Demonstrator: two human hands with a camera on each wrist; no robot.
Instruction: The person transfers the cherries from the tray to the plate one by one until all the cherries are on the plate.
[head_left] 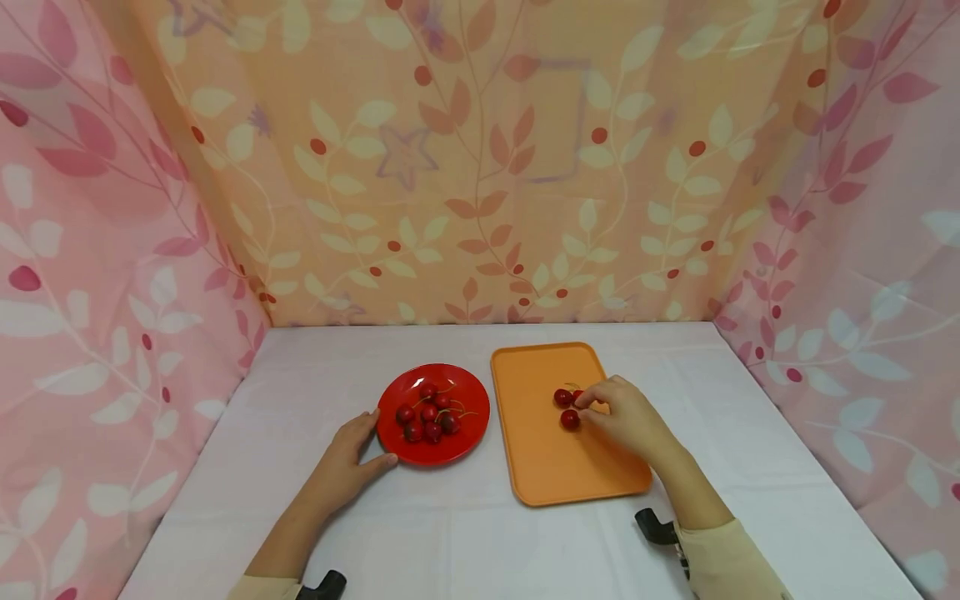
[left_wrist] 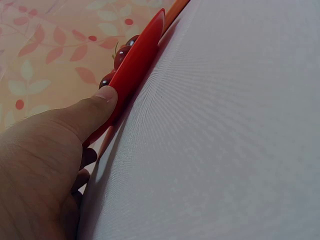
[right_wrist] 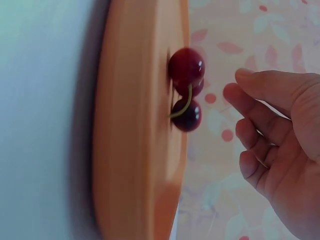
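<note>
My left hand rests at the near left of a red plate, thumb and forefinger spread along its rim. In the left wrist view the straight thumb lies against the plate's outer edge. Several red cherries, some with stems, sit in the plate's middle. On an orange tray three more cherries lie close together. My right hand hovers just right of them, fingers loosely bent. The right wrist view shows thumb and forefinger tips near each other with nothing between them, apart from the stemmed cherry.
The plate and tray stand side by side on a white cloth-covered table, a narrow gap between them. Leaf-patterned curtains hang behind and on both sides. Black wrist mounts stick out by the sleeves.
</note>
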